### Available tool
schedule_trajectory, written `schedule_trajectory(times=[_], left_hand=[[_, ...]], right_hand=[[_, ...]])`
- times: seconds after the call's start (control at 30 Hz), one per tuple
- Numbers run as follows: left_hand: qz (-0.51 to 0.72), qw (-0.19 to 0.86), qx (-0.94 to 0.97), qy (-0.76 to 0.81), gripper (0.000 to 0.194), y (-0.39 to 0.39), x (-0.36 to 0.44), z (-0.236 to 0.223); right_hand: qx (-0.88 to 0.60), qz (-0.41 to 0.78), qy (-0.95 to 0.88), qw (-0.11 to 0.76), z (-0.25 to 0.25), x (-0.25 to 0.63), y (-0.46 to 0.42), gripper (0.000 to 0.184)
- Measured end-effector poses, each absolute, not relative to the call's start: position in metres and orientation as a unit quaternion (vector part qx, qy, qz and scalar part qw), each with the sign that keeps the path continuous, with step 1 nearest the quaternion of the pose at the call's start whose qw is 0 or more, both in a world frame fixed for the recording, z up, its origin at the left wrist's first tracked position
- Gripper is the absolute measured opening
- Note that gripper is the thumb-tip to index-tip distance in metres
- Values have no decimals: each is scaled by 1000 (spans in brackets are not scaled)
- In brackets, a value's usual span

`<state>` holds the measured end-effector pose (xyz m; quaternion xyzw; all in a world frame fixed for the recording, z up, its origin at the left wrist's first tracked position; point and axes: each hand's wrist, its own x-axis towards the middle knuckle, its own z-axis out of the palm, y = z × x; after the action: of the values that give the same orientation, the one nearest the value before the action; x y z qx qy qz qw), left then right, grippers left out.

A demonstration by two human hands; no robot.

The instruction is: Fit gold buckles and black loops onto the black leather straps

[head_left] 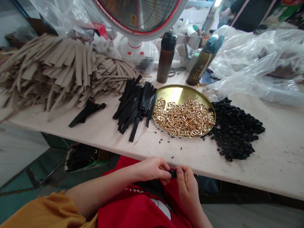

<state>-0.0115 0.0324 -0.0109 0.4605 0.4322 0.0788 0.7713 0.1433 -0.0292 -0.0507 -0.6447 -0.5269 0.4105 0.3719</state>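
Note:
My left hand (156,170) and my right hand (188,184) meet at the table's front edge, over my lap. Both have their fingers closed on a small black strip (173,173), most of which the fingers hide. Something gold (185,178) shows at the right fingers; I cannot tell whether it is a buckle or a ring. Beyond the hands a round golden tray (177,90) bears a heap of gold buckles (190,116). Left of it lie black straps (135,107), and right of it is a pile of small black coiled pieces (235,132).
Black straps with gold fittings (86,113) lie further left, before a big heap of beige strips (53,69). A fan (138,48), a dark bottle (166,57), a tilted bottle (205,60) and clear plastic bags (270,63) stand behind. Below the table is a filled container (86,165).

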Motion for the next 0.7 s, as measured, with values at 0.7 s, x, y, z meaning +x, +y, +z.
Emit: schedule_trajectory(times=[0.7], left_hand=[[73,336,811,474,27,78,11,-8]], right_hand=[[-648,250,-654,301,-83,176,32,35]])
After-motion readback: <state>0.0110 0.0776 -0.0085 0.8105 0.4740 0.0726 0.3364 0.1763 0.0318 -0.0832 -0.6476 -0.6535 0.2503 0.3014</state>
